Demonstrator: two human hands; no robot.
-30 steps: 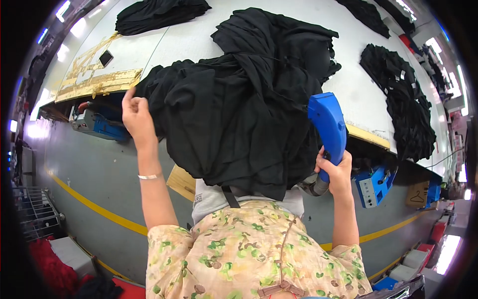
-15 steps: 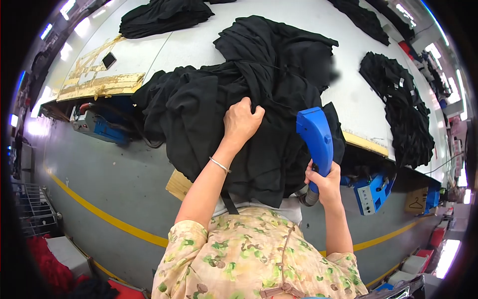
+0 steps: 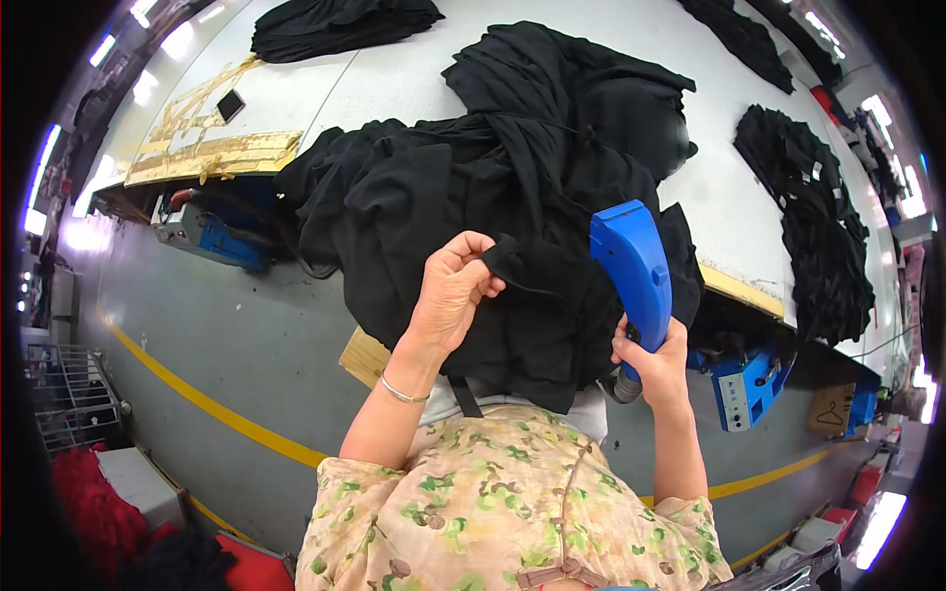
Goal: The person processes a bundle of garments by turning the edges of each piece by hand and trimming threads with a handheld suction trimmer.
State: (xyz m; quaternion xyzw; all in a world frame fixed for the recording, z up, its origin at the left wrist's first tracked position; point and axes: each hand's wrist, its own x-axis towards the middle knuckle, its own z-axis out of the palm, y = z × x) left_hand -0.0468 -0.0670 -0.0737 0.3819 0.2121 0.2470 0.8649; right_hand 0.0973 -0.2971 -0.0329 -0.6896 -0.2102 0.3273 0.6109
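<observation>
A large heap of black cloth garments (image 3: 414, 197) lies over the table edge and hangs down in front of me. My left hand (image 3: 449, 295) pinches a corner of one black garment (image 3: 506, 260) between thumb and fingers, raised a little from the pile. My right hand (image 3: 656, 361) is wrapped round the grip of a blue handheld thread trimmer (image 3: 636, 271), whose wide slotted head points up and away from me. A grey hose (image 3: 623, 386) leaves its lower end. The trimmer's head overlaps the right side of the heap in this view.
The white table (image 3: 384, 84) has a worn yellow edge. Black garment piles lie at its back left (image 3: 345, 28) and right (image 3: 808, 217). Blue machine boxes hang below, left (image 3: 212, 236) and right (image 3: 744, 389). A small dark square (image 3: 231, 105) lies on the tabletop.
My left hand has drawn back toward me from the heap and turned, lifting a garment's corner. The trimmer in my right hand stays in nearly the same place. The view has shifted slightly.
</observation>
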